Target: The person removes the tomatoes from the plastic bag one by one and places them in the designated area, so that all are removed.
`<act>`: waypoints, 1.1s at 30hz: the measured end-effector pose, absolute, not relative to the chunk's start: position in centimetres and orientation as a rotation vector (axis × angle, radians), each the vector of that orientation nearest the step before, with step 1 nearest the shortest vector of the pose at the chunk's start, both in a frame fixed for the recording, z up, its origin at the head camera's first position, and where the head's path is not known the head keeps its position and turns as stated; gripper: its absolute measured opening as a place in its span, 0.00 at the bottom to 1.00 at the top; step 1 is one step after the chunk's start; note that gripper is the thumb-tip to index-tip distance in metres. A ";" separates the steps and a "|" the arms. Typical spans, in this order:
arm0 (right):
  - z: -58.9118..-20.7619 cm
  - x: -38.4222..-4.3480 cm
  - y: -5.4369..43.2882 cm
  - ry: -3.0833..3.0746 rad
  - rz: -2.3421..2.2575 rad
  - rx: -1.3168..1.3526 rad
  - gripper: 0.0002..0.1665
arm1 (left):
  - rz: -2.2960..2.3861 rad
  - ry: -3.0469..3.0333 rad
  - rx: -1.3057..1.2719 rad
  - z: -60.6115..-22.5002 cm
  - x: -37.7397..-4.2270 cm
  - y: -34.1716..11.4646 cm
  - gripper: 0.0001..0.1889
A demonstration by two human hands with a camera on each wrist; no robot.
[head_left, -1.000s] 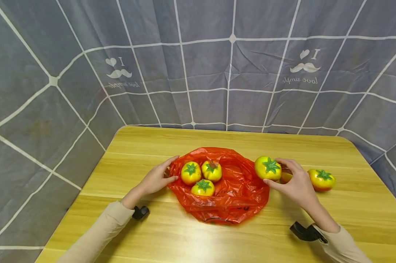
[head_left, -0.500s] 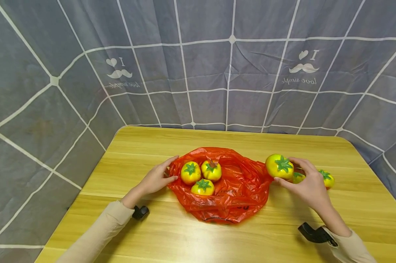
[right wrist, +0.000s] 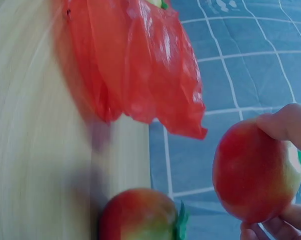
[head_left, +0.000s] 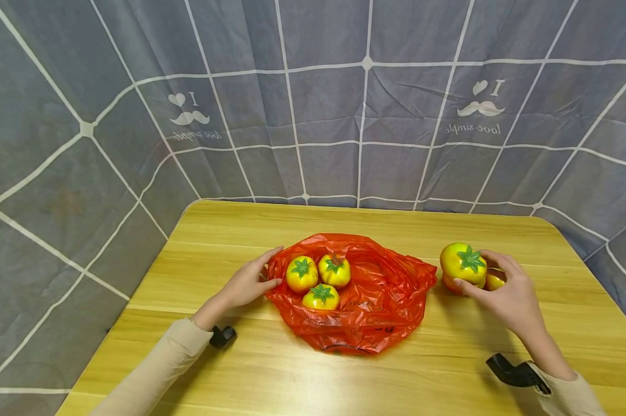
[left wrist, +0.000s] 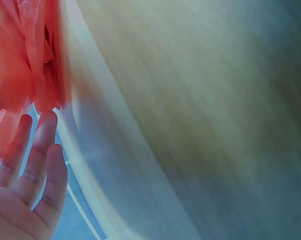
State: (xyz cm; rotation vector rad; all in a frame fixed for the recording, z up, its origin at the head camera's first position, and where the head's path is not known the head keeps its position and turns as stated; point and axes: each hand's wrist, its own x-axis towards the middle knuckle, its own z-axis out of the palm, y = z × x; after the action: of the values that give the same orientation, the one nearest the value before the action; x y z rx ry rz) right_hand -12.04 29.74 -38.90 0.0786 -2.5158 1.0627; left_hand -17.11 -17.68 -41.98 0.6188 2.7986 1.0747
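Note:
A red plastic bag (head_left: 386, 289) lies with its mouth spread and three yellow-green tomatoes with green star-shaped leaves inside, one of them a tomato (head_left: 301, 274) at the left. My left hand (head_left: 245, 282) rests at the bag's left rim, thumb in front and fingers behind; in the left wrist view the fingers (left wrist: 47, 132) look nearly straight. My right hand (head_left: 505, 292) grips a tomato (right wrist: 253, 172), red underneath, raised to the right of the bag. Below it another tomato (right wrist: 140, 215) sits on the table. Partly behind the right fingers shows one more tomato (head_left: 495, 281).
The wooden table (head_left: 230, 231) has rounded far corners. A grey curtain (head_left: 328, 104) with white grid lines hangs along its back and left sides. A black wrist device (head_left: 515, 372) sits on the right forearm, another (head_left: 222, 336) on the left.
My right hand has moved right with the tomato, away from the bag's right rim, over the tomatoes on the table. The bag's right rim now sticks out farther. The left hand stays put.

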 end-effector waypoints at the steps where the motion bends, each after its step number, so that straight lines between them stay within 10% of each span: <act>1: -38.9 -12.0 30.0 -2.513 1.049 0.069 0.39 | 1.074 2.801 0.619 -42.0 -17.1 -17.7 0.36; 33: -39.1 -10.5 36.0 -2.521 1.032 -0.032 0.41 | 1.070 2.813 0.609 -42.2 -17.2 -17.7 0.36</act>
State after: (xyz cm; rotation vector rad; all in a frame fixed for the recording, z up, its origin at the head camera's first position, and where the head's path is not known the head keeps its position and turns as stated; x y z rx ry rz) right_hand -10.45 35.97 -39.09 -0.0325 -2.5206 1.0321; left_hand -17.17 -17.75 -42.24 0.6085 2.8135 1.0701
